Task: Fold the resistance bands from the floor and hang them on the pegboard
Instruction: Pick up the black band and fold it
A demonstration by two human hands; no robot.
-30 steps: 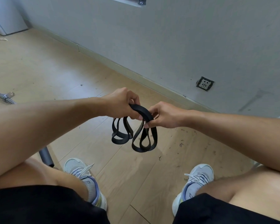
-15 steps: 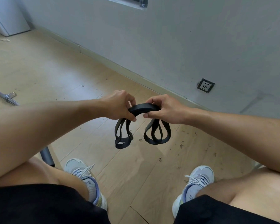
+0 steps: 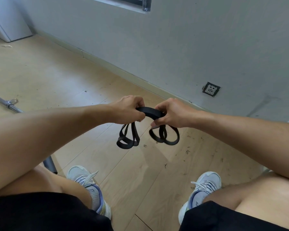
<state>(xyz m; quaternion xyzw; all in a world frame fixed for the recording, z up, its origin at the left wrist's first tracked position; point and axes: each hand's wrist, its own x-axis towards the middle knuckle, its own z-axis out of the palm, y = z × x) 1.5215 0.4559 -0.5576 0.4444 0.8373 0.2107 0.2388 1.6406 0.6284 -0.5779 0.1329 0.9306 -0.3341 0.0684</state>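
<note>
Pale wood-plank flooring [image 3: 40, 77] fills most of the view, meeting a grey painted wall [image 3: 173, 39] that runs diagonally from upper left to right, with a square wall socket [image 3: 211, 89] at right of centre. At mid-frame a person holds a black flat rubber resistance band [image 3: 153, 111], gathered into several layers, in the air above the floor and between two pale laced trainers at the bottom. The left hand [image 3: 128, 110] and right hand [image 3: 172, 113] each grip one side of the short arched span, fingers curled round the stacked layers and thumbs underneath; two bunches of loops hang down, one below each hand. Gripping both sides likely keeps the layers aligned so the fold does not spring apart. Compared with a second ago, the hands have drawn apart, so the top span is now exposed as an arch, and the loops, then bunched together, hang as two separate clusters. No pegboard can be seen. A chrome metal bar [image 3: 5, 102] lies on the floor at left edge.
</note>
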